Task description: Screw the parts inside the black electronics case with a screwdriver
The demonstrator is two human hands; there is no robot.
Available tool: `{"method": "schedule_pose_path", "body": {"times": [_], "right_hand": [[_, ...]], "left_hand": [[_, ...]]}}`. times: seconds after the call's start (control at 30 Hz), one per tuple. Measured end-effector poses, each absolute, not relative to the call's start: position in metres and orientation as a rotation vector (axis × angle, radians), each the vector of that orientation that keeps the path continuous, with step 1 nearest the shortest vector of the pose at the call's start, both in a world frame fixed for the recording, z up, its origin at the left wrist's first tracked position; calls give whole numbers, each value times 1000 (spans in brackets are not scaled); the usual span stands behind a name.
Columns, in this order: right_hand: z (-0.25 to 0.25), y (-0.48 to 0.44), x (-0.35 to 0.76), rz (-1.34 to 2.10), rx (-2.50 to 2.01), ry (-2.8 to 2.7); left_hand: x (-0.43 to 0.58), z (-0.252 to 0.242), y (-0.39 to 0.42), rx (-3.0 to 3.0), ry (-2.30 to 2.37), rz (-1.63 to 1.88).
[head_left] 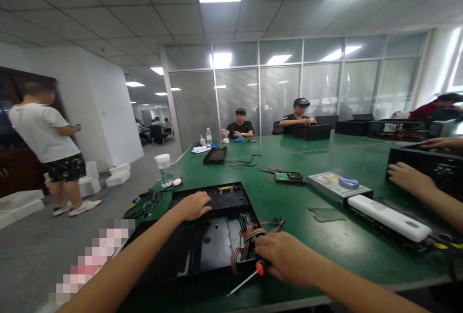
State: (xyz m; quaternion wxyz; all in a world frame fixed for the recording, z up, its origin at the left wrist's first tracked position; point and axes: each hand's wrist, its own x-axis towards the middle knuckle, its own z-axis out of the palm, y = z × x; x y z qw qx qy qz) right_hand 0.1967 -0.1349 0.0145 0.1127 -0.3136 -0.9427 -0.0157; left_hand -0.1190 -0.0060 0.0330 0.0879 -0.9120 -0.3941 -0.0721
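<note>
The green surface (289, 207) carries 1 open black case (213, 248) under the left grip (195, 206), which lies palm down on it, though I cannot tell whether its fingers pinch an edge. The right grip (280, 255) is closed around 1 screwdriver (259, 268), just beside striped cables (249, 234) on its left. Beyond it to the right are 1 blue ring (349, 185) and 1 white oblong device (390, 217).

At seven o'clock, a bare left forearm (137, 257) tapers to a bare left hand (193, 206); at five o'clock, a bare right forearm (343, 277) narrows into a bare right hand (281, 255).
</note>
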Motion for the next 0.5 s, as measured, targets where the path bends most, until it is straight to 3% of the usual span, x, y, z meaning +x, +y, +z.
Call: {"method": "schedule_pose_path", "body": {"times": [0.1, 0.23, 0.5], "right_hand": [[-6, -160, 198, -245, -1042, -2719], [-19, -169, 217, -111, -1069, -2701], [-22, -170, 224, 145, -1151, -2557]], "left_hand": [[-131, 29, 14, -2805, -1411, -67], [-140, 22, 24, -2910, -1693, 0], [-123, 20, 20, -2822, -1217, 107]]}}
